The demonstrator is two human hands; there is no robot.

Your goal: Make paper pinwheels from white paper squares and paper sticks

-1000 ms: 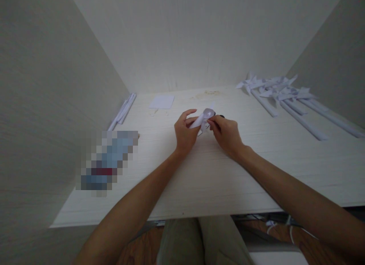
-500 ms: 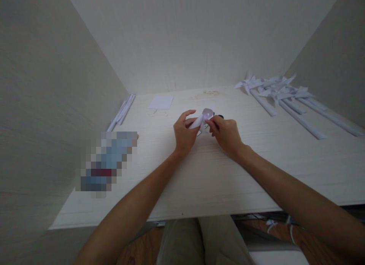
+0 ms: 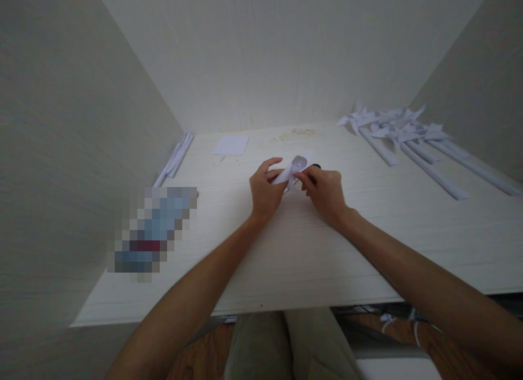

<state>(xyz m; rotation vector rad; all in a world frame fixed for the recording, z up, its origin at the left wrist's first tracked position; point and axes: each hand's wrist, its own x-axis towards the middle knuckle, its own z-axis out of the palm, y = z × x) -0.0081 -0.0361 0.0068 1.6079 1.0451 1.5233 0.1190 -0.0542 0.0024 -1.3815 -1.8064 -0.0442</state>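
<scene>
Head view, looking down over a pale desk (image 3: 286,260) enclosed by three plain walls. Both hands meet near the middle of the desk, just above its surface. The left hand (image 3: 265,192) has its thumb and lower fingers closed on the near end of a small piece of white paper (image 3: 291,170), while its forefinger arches free above the sheet. The right hand (image 3: 324,193) pinches the same paper from the other side, thumb and forefinger tips closed on it just beside the left thumb. The paper rises past the fingertips in a curled loop, tilted away from the wearer. A small dark object (image 3: 317,166) shows just beyond the right fingers; what it is cannot be told. Farther beyond the left fingers, toward the back wall, lies a flat paper square (image 3: 231,145), with a few small pale bits just in front of it. Well to the left of the left hand, along the side wall, lies a bundle of rolled paper sticks (image 3: 175,157), and nearer the wearer a blurred, pixelated patch (image 3: 153,233) rests on the desk. Well to the right of the right hand, a row of white paper pinwheels (image 3: 392,126) on long rolled stems lies flat, their heads toward the back wall.
</scene>
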